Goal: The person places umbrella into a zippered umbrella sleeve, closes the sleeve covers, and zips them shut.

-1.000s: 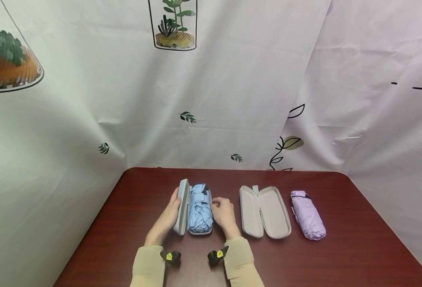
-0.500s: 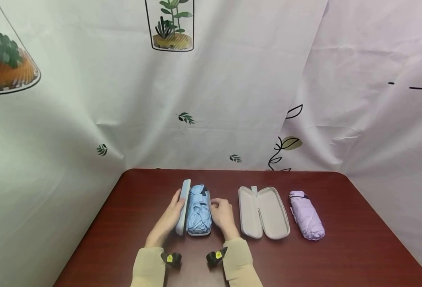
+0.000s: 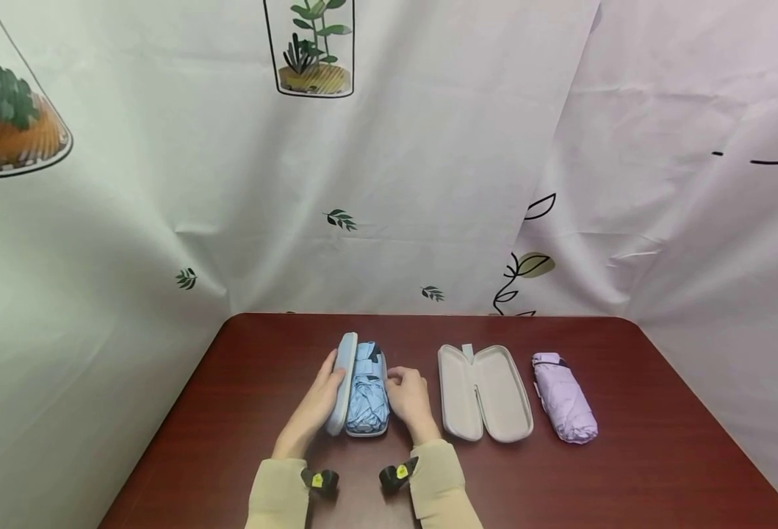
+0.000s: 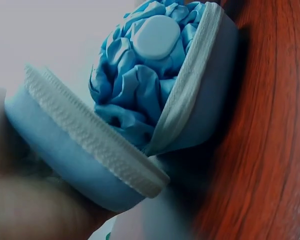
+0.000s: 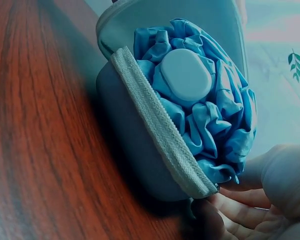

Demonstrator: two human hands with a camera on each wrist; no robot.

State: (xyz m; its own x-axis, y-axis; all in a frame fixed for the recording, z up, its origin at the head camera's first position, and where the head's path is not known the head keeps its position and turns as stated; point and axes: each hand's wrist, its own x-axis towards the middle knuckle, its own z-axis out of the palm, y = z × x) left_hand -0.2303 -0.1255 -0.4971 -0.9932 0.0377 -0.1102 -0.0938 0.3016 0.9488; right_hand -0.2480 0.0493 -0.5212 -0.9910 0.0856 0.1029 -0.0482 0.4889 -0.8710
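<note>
A light-blue zip case (image 3: 366, 434) lies on the table with a blue folded umbrella (image 3: 367, 400) in its base. The umbrella's crinkled canopy and white end cap (image 5: 186, 75) face the wrist cameras. My left hand (image 3: 316, 404) holds the case's lid (image 4: 72, 140) from its outer side, tilted up beside the umbrella. On the other side, my right hand (image 3: 410, 397) has thumb and fingers at the base's zip edge (image 5: 165, 135), pinching it near the umbrella. The right fingertips are partly hidden behind the rim.
A beige zip case (image 3: 508, 393) lies spread open to the right of my right hand. Farther right is a lilac folded umbrella (image 3: 565, 400). Behind the dark red table (image 3: 283, 334) hangs a white printed cloth (image 3: 428, 184).
The lid has tilted to the right, closer over the blue umbrella, with my left hand moving along with it. My right hand stays at the base's edge. The head view shifts slightly.
</note>
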